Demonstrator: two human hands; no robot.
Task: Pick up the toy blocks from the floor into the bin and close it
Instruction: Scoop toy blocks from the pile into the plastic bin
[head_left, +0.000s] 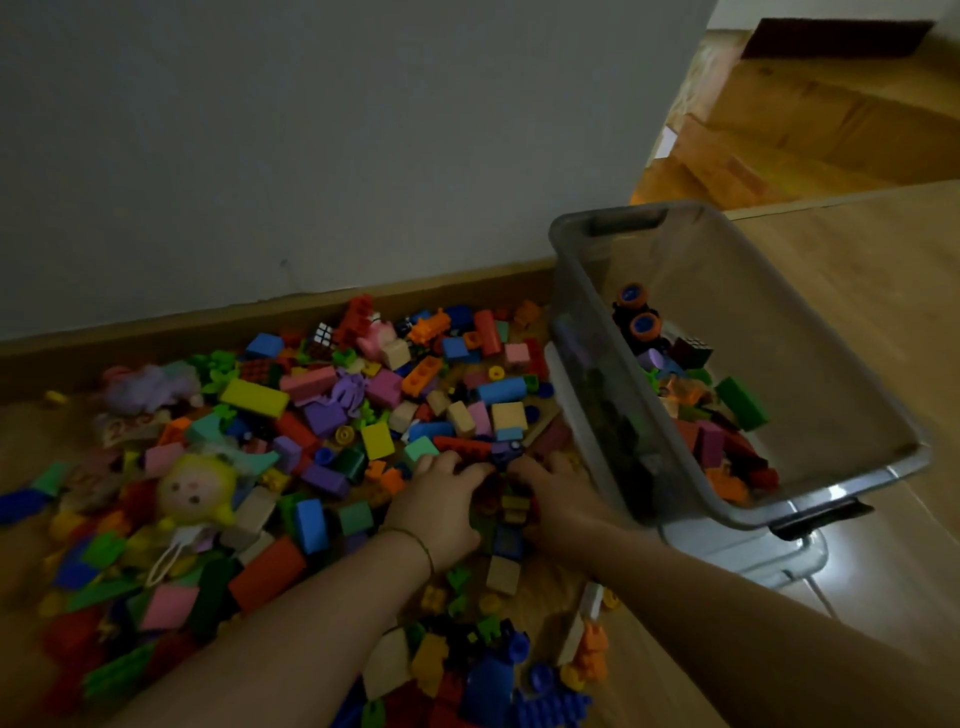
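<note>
Closest to the camera, both forearms reach in from the bottom edge over a floor (857, 322) that is buried in blocks (511, 506). A bunch of blue ones sits right under the arms. There's a thin bracelet (418, 545) on the left wrist.

The left hand (441, 499) and right hand (558, 493) are down in the pile side by side, nearly touching at the fingertips. Both have their fingers curled over and are cupping one small clump of blocks between the palms, like a two-handed scoop. The clump still looks to be resting on the pile, though it's pretty dim so I can't say for sure.

Left of the hands a doll (195, 491) with yellow hair lies face up in the mess.

Just right of the right hand is the bin (727, 512), see-through grey plastic, open on top and tilted. Its near end is propped on what looks like its lid (748, 551). It already has a layer of blocks in the bottom, plus a toy car (636, 312) with orange wheels toward the far end.

Past the hands the pile spreads all the way to the baseboard (156, 332). A little puzzle cube (323, 332) sits near the back, and behind that is a plain wall (260, 156).
</note>
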